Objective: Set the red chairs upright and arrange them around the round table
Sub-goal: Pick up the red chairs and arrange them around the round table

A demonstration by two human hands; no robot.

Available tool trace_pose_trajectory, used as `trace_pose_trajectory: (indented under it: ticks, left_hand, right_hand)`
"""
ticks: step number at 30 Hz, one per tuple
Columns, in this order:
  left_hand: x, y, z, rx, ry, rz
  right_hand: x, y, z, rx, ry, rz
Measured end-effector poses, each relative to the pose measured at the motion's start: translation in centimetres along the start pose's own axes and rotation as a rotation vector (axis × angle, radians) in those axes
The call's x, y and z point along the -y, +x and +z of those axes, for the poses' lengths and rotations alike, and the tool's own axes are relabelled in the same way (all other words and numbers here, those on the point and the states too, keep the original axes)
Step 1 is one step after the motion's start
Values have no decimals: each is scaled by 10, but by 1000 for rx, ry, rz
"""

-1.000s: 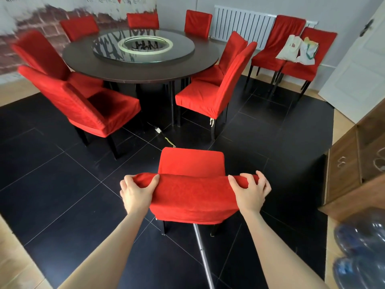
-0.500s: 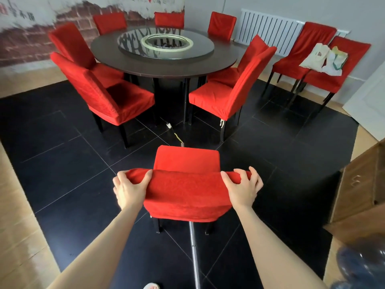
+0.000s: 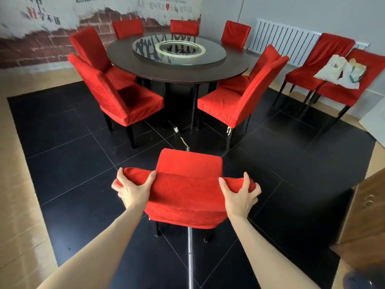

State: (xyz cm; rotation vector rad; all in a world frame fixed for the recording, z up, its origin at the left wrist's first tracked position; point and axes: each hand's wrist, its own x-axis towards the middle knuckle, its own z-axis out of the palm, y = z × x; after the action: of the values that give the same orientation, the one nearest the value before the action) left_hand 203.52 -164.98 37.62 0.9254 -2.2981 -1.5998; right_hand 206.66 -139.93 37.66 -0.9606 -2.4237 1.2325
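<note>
A red chair (image 3: 187,195) stands upright on the black tiles right in front of me, its seat facing the round table (image 3: 179,65). My left hand (image 3: 132,189) grips the left end of its backrest top, and my right hand (image 3: 239,195) grips the right end. Several more red chairs stand upright around the dark table, the nearest two being a left chair (image 3: 123,101) and a right chair (image 3: 237,101) with a gap between them. The table carries a glass turntable (image 3: 179,50).
Two spare red chairs (image 3: 333,78) by the right wall hold white cloth bags (image 3: 341,73), in front of a white radiator (image 3: 283,41). A wooden cabinet (image 3: 364,222) stands at the right. A cable (image 3: 183,140) lies on the floor under the table's near edge.
The view has shifted so the table sits more central and a bit farther off. Both hands keep the same grip on the backrest, and the chair stays upright in front of me.
</note>
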Motion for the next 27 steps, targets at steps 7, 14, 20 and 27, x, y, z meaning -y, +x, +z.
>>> trace_pose_trajectory:
  ticks: [7, 14, 20, 27]
  left_hand:
    - [-12, 13, 20, -41, -6, 9]
    - [-40, 43, 42, -75, -5, 27]
    - [-76, 80, 60, -95, 2, 61]
    - [-106, 117, 73, -89, 12, 92]
  right_hand:
    - [9, 29, 4, 26, 6, -42]
    - [37, 68, 16, 19, 5, -56]
    - [72, 105, 29, -3, 8, -79]
    - [106, 137, 43, -14, -4, -65]
